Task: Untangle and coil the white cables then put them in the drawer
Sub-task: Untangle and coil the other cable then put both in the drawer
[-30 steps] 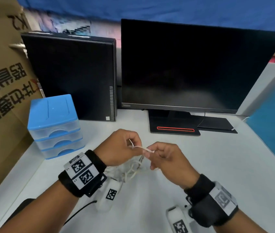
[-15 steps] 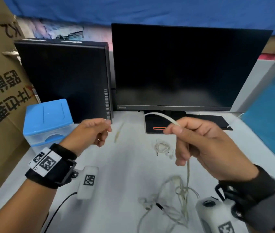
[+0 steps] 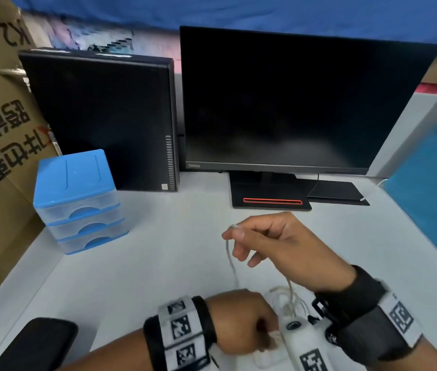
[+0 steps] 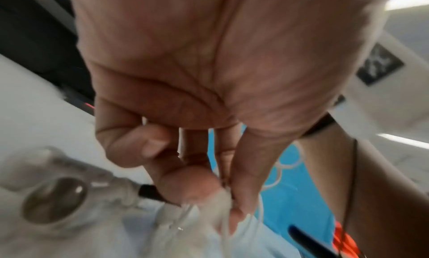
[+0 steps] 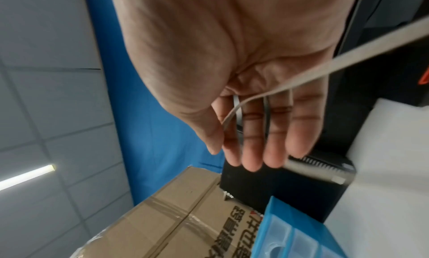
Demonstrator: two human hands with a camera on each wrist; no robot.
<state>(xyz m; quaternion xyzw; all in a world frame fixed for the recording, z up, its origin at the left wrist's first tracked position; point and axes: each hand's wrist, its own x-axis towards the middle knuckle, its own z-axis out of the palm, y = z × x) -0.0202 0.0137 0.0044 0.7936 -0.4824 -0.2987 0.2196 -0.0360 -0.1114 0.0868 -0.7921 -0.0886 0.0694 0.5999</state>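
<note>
Above table [image 3: 158, 263]: right hand [image 3: 278, 242] pinches white cable [image 3: 229, 253]; left hand [image 3: 241, 319] grips tangle [image 3: 289, 298].

Drawer unit [image 3: 79, 202] left on desk [image 3: 158, 263] (computer tower [image 3: 99, 119] behind); monitor [image 3: 292, 103] right of tower.

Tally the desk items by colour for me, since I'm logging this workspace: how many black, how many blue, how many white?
Black: 2, the flat black monitor and the upright black computer case.
Blue: 1, the blue-topped clear plastic three-drawer unit.
White: 1, the tangle of thin white cables, held by the right hand and left hand.
Total: 4.
</note>
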